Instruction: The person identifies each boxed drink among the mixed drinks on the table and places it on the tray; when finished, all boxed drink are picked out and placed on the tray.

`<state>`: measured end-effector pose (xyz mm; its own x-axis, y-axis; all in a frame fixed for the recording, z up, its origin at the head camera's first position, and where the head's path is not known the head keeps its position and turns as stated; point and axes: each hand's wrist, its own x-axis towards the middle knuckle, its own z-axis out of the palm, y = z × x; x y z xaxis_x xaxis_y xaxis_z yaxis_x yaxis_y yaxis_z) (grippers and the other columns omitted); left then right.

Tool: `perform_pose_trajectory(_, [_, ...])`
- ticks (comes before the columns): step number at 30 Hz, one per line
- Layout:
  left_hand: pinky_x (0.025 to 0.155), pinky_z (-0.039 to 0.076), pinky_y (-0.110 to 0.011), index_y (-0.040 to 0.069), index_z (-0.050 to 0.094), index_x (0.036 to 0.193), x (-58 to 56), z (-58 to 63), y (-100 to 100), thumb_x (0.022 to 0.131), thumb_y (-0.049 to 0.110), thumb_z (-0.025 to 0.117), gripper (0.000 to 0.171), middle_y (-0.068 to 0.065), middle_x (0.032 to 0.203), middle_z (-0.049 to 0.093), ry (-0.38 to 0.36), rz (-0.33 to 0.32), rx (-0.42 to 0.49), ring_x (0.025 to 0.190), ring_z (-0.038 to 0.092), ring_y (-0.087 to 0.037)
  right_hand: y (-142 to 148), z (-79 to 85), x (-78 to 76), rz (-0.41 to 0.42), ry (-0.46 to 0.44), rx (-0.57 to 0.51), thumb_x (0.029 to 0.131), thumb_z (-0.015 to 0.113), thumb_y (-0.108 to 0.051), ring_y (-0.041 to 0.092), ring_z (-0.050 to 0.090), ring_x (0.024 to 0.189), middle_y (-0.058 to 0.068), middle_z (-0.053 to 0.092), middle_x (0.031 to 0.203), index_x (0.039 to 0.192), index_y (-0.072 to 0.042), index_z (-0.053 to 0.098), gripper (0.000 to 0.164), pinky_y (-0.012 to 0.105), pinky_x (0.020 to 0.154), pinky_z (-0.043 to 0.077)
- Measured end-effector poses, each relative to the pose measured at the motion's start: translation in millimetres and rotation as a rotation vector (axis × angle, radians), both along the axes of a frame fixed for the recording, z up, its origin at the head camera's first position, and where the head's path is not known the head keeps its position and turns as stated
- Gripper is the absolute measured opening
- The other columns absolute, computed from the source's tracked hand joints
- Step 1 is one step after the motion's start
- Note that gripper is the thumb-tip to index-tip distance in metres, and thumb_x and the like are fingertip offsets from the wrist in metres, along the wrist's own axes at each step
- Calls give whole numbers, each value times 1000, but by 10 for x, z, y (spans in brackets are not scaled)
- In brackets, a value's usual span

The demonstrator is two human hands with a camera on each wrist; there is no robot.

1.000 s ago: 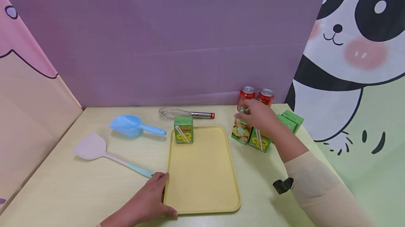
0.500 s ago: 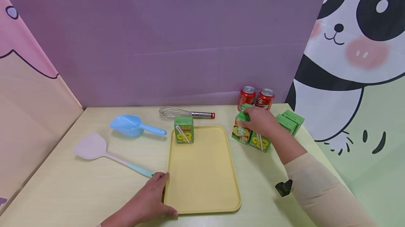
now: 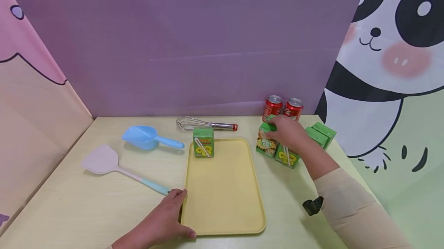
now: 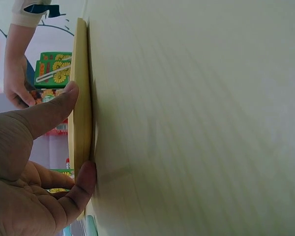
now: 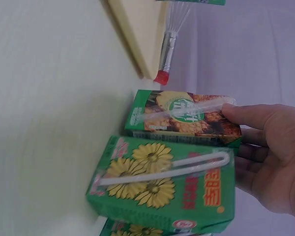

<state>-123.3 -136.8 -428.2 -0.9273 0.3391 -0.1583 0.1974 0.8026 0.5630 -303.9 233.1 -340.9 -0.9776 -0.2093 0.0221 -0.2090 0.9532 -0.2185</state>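
Note:
My left hand (image 3: 165,218) grips the near left corner of a yellow tray (image 3: 225,199); in the left wrist view its fingertips press the tray's rim. On the tray's far left corner stands a green drink carton (image 3: 203,143) with yellow flowers and a straw. My right hand (image 3: 289,131) holds the upper part of a pineapple juice carton (image 3: 266,141) standing on the table. In the right wrist view the thumb lies on that carton's front (image 5: 187,115), and the other fingers are partly hidden behind it. A flower-print carton (image 5: 162,184) stands right beside it.
Two red cans (image 3: 273,106) stand at the back right, with more green cartons (image 3: 320,133) to their right. Behind the tray lies a whisk (image 3: 208,124). A blue scoop (image 3: 147,138) and a pale spatula (image 3: 104,160) lie on the left.
My right hand has come down from above the pineapple carton and taken hold of it. The left hand stays at the tray corner. The head view has shifted slightly.

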Motion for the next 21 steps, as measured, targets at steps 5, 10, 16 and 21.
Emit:
perform_pose_trajectory(5, [103,42,-52,-8,35,147,-6,4,13,59,52,91,121,-19,143,41,1,-4,-4,127,46,-32,-71,66,-29,30,22,-11,89,72,-35,36,49,127,17,54,139,135,-7,57,55,59,103,41])
perform_pose_trajectory(10, [103,42,-52,-8,35,147,-14,3,18,58,51,91,120,-19,143,41,2,2,-6,127,46,-32,-207,121,-54,88,24,-40,91,70,-32,36,46,130,16,52,140,135,-5,56,54,56,107,38])
perform_pose_trajectory(16, [104,42,-51,-8,35,147,-10,0,23,59,51,91,120,-19,143,41,-6,5,-2,128,46,-31,-388,102,-67,149,39,-71,92,68,-32,33,49,126,15,52,138,135,-6,55,52,53,106,41])
perform_pose_trajectory(21, [104,41,-51,-8,35,147,-16,-7,18,58,51,91,121,-19,143,41,-5,5,-8,128,45,-31,-524,31,-58,210,58,-90,92,69,-31,32,49,127,15,53,137,135,-5,56,52,51,107,41])
